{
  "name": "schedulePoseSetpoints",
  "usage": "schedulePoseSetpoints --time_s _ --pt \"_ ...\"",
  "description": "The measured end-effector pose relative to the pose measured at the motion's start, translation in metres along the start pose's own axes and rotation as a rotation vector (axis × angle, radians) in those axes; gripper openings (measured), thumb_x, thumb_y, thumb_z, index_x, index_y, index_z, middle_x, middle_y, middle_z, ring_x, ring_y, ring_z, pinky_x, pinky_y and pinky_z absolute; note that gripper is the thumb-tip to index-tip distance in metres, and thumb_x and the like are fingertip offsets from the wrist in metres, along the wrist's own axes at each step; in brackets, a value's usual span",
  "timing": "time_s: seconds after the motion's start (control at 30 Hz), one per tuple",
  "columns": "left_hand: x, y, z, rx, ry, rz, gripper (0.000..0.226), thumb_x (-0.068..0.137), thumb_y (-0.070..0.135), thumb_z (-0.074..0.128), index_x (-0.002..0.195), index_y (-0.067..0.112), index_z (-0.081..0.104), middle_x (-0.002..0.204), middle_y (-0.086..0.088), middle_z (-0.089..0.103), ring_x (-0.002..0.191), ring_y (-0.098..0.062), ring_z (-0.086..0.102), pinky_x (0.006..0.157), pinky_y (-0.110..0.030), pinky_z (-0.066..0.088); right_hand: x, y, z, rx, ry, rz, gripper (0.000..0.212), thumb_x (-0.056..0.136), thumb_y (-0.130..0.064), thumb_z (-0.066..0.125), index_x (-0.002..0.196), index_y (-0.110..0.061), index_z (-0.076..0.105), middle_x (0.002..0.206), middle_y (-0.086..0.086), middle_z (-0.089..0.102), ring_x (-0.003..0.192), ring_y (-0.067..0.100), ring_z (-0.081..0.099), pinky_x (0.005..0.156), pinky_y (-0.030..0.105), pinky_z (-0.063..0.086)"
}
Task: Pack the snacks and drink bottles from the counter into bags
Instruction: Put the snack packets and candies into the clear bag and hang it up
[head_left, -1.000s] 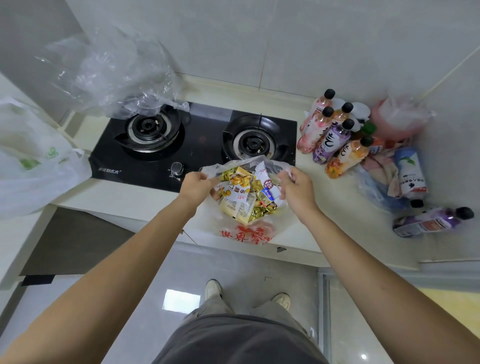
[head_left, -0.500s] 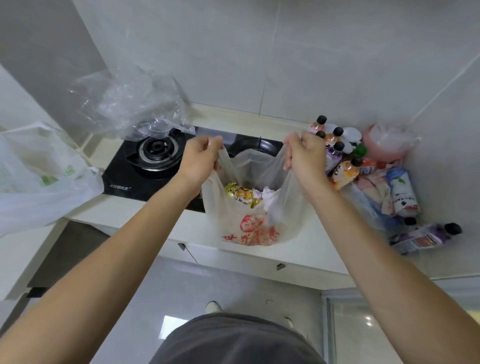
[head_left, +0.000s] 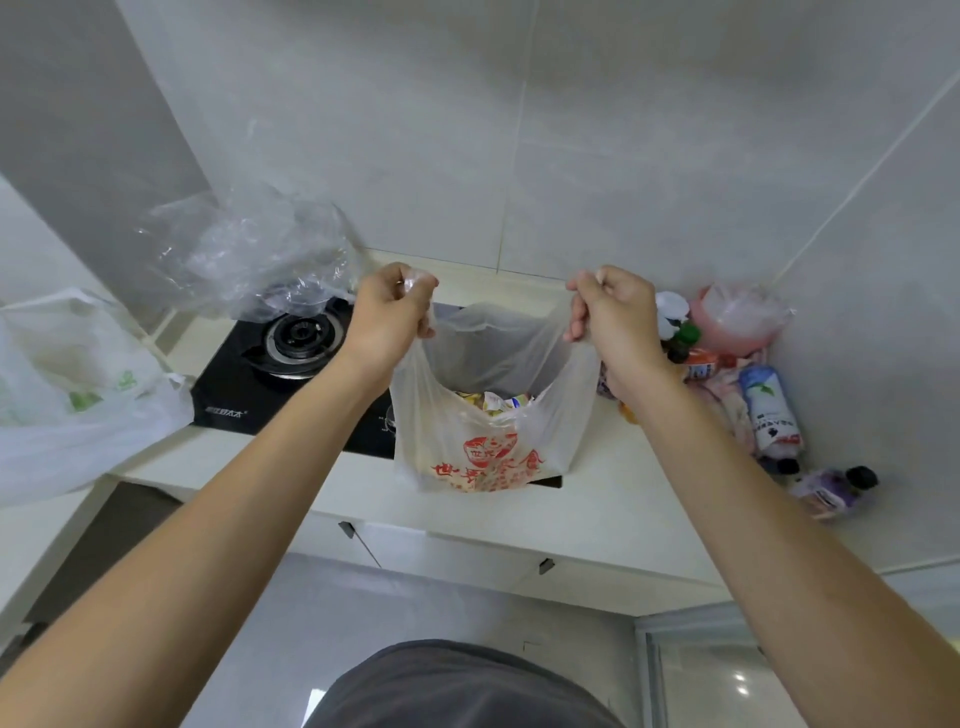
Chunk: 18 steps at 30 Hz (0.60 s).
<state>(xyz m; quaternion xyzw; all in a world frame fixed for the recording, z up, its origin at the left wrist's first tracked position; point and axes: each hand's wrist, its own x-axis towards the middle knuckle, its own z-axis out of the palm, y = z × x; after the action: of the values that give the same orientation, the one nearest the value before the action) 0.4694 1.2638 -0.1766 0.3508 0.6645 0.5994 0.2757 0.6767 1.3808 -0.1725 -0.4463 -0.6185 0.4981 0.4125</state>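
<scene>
A translucent white plastic bag (head_left: 483, 447) with red print hangs over the counter's front, held up by both handles. My left hand (head_left: 392, 312) is closed on the left handle and my right hand (head_left: 613, 312) on the right one. Yellow and white snack packets (head_left: 493, 401) show inside its open mouth. Drink bottles stand and lie in the right corner: a white-and-blue labelled bottle (head_left: 769, 410) on its side, a purple bottle (head_left: 831, 491) lying nearer the edge, and others partly hidden behind my right hand.
A black two-burner gas stove (head_left: 291, 358) sits behind the bag. Crumpled clear plastic (head_left: 244, 254) rests over its left burner. A white bag with green print (head_left: 67, 395) lies on the left counter. A pink-tinted bag (head_left: 737, 317) sits in the back right corner.
Both hands have lifted the bag by its handles from the counter and pulled the mouth wider. The snacks have sunk lower in the bag. The view tilted upward.
</scene>
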Motion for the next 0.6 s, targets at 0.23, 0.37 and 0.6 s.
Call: schedulePoseSetpoints --time_s 0.23,0.37,0.6 --pt "-0.019 -0.031 -0.012 0.102 -0.029 0.052 0.021 0.106 0.028 0.056 0.106 0.010 0.066 0.059 -0.001 0.059 0.058 -0.015 0.056 0.060 -0.017 0.045 -0.031 0.016 -0.019 -0.109 -0.055 -0.008 0.026 0.107 -0.009 0.047 0.092 -0.010 0.068 0.059 0.004 0.059 0.050 0.016 0.061 0.055 0.019 0.051" --pt "-0.011 -0.018 -0.012 0.180 -0.084 0.085 0.022 0.104 0.018 0.054 0.095 0.004 0.068 0.057 -0.001 0.058 0.053 -0.015 0.055 0.062 -0.024 0.049 -0.028 0.004 -0.019 -0.182 -0.021 -0.026 0.032 0.110 -0.015 0.044 0.086 -0.012 0.066 0.056 0.006 0.063 0.046 0.013 0.061 0.053 0.016 0.046" --pt "0.015 0.050 -0.012 0.089 0.036 0.252 0.026 0.102 0.018 0.053 0.090 -0.001 0.065 0.057 -0.001 0.047 0.048 -0.016 0.051 0.057 -0.032 0.048 -0.006 -0.061 0.000 -0.143 0.055 -0.219 0.032 0.108 -0.018 0.048 0.082 -0.009 0.064 0.050 0.001 0.060 0.045 0.020 0.058 0.048 0.028 0.051"
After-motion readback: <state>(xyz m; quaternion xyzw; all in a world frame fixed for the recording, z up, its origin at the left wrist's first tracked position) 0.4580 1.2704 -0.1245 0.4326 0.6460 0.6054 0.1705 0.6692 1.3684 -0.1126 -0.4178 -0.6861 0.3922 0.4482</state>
